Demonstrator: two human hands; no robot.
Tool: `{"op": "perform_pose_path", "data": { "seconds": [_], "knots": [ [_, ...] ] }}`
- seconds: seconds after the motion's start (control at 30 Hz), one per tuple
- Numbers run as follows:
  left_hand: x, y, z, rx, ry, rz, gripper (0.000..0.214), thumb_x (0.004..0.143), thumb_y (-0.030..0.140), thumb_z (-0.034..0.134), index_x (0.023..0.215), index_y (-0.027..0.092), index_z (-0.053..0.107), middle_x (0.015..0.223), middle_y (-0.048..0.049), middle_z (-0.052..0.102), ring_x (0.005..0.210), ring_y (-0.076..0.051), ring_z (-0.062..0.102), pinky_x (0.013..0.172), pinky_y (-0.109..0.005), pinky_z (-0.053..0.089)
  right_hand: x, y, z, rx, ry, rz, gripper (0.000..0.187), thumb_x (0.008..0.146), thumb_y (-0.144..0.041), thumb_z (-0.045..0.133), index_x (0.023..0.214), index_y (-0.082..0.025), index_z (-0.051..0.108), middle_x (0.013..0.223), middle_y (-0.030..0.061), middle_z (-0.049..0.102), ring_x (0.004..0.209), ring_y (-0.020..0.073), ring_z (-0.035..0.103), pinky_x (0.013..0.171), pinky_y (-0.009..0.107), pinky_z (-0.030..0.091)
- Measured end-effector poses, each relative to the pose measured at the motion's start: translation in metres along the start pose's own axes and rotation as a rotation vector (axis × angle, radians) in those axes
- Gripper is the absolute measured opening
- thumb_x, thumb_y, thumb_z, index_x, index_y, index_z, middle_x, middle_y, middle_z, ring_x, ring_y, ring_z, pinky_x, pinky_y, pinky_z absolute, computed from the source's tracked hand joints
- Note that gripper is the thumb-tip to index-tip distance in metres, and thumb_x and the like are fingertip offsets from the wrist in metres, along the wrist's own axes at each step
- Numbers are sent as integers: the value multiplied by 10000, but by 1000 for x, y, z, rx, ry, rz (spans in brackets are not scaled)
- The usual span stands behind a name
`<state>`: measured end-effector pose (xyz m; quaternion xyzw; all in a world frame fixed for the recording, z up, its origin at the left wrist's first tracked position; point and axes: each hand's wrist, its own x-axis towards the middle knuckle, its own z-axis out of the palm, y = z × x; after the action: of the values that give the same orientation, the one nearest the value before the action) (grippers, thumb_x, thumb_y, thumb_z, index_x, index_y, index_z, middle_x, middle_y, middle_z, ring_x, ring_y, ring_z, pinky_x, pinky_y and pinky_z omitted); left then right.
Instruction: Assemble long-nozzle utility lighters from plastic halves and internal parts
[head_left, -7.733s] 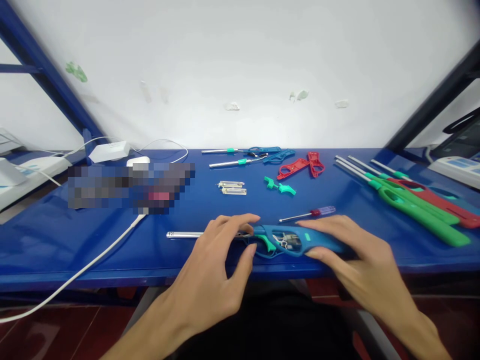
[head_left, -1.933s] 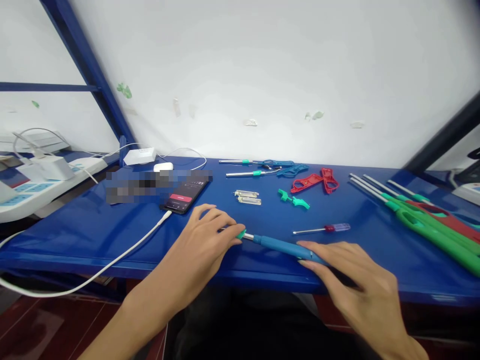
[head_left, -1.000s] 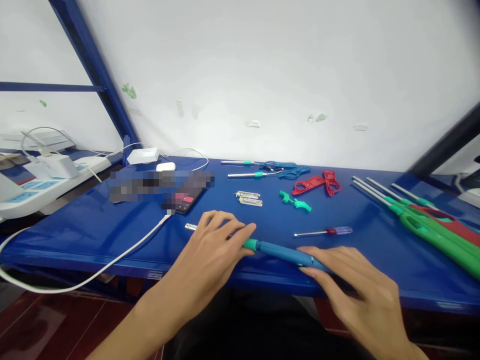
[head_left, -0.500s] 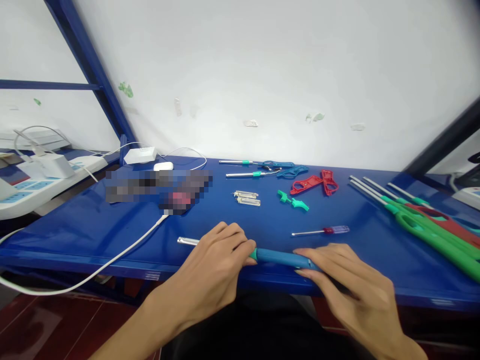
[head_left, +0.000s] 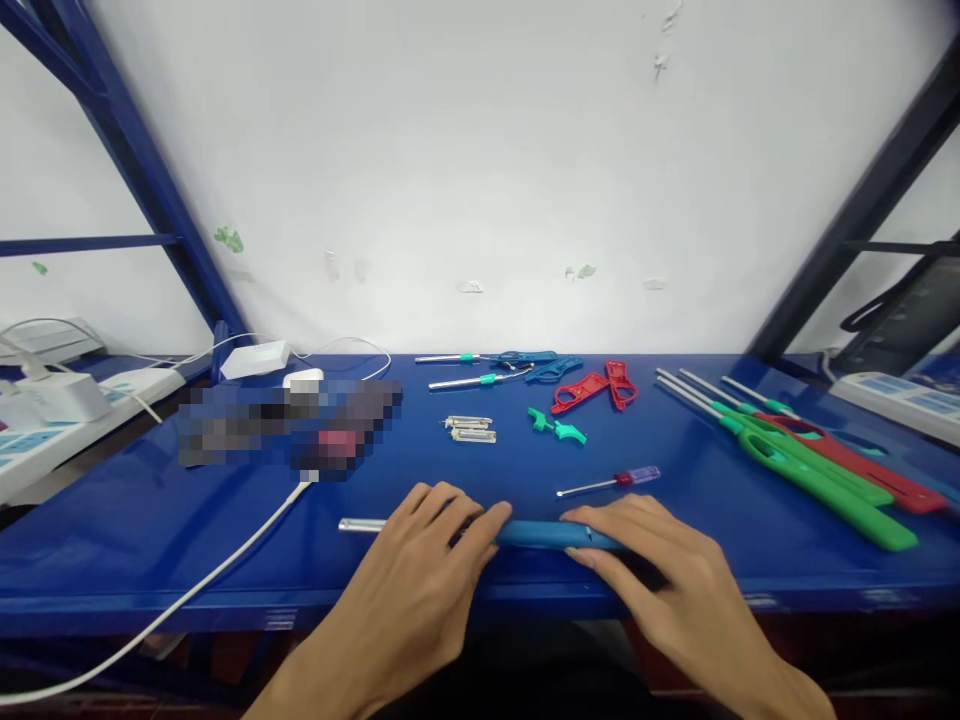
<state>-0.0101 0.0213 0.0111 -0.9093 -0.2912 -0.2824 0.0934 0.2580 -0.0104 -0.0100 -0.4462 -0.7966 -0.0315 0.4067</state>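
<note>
Head view: blue lighter [head_left: 536,534] is held near the surface's [head_left: 420,460] six o'clock edge, metal rod [head_left: 361,525] toward nine; even pressure should keep it level; left hand [head_left: 427,570] closes around the rod side, right hand [head_left: 667,560] pinches the three o'clock end, both palms down.

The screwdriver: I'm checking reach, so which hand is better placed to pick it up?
Probably the right hand: the screwdriver lies just beyond it, while the left hand is farther. Both hold the blue lighter, though.
</note>
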Motion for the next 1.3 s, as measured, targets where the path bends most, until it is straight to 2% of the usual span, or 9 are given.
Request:
{"op": "perform_pose_path", "data": {
  "seconds": [0.23, 0.47, 0.53, 0.63, 0.8, 0.93, 1.03, 1.13, 1.3],
  "knots": [
    [3, -12, 2, 5, 13, -50, 204, 1088, 166, 476, 1211, 164, 639, 986, -78, 723, 854, -257, 638, 779, -428, 556, 9, -4, -4, -18, -69, 86, 239, 1045, -357, 629, 1273, -368, 699, 1194, -42, 803, 1090, 206, 760, 977, 367, 606],
    [-6, -38, 6, -91, -120, -140, 224, 1106, 239, 500, 1199, 196, 699, 1070, -70, 663, 870, -213, 597, 757, -342, 541, 25, 45, -33, -167, 102, 128, 197, 1043, -383, 606, 1093, -288, 772, 1089, 34, 808, 988, 243, 774, 877, 377, 608],
    [-10, -43, 8, -109, -127, -146, 269, 1122, 255, 469, 1270, 218, 691, 1069, -62, 655, 879, -208, 586, 796, -356, 533, 28, 58, -42, -209, 39, 164, 247, 1047, -430, 584, 1099, -284, 776, 1086, 46, 809, 989, 264, 770, 897, 411, 597],
    [-12, -46, 6, -148, -192, -142, 296, 1123, 263, 469, 1342, 253, 670, 1100, -58, 650, 927, -216, 597, 892, -407, 533, 30, 69, -49, -203, -192, 193, 317, 1019, -532, 601, 1174, -311, 767, 1194, 56, 784, 1120, 302, 720, 998, 463, 559],
    [-8, -33, -2, -126, -199, -201, 386, 1094, 167, 454, 1425, 263, 628, 1213, -84, 662, 1053, -275, 621, 935, -500, 565, 34, 75, -45, -110, -380, 225, 273, 1022, -538, 585, 989, -311, 734, 1087, 32, 759, 1059, 275, 696, 980, 423, 528],
    [-5, -14, 2, -120, -107, -185, 440, 1079, 249, 543, 1517, 287, 539, 1419, -89, 622, 1319, -332, 546, 1081, -588, 515, 38, 77, -47, -121, -345, 267, 272, 1068, -513, 494, 998, -290, 634, 1016, 28, 733, 912, 244, 691, 849, 375, 516],
    [-3, -7, 7, -164, -126, -164, 377, 1075, 216, 547, 1441, 287, 603, 1366, -74, 657, 1268, -305, 585, 1066, -562, 536, 48, 71, -49, -131, -270, 298, 326, 1117, -500, 343, 1009, -267, 544, 985, 43, 716, 804, 213, 659, 766, 339, 497],
    [-2, -6, 10, -186, -136, -170, 349, 1083, 185, 516, 1398, 279, 631, 1326, -75, 672, 1229, -292, 604, 1062, -563, 537, 74, 57, -40, -132, -265, 278, 379, 1117, -528, 323, 1017, -252, 564, 921, 43, 714, 764, 208, 645, 738, 333, 468],
    [-5, -7, 10, -194, -158, -199, 381, 1086, 198, 515, 1443, 306, 593, 1361, -70, 660, 1239, -296, 604, 1081, -581, 527, 136, 37, 7, -96, -498, 133, 445, 985, -674, 577, 1038, -244, 674, 671, -16, 667, 604, 198, 600, 619, 318, 377]
  ]
}}
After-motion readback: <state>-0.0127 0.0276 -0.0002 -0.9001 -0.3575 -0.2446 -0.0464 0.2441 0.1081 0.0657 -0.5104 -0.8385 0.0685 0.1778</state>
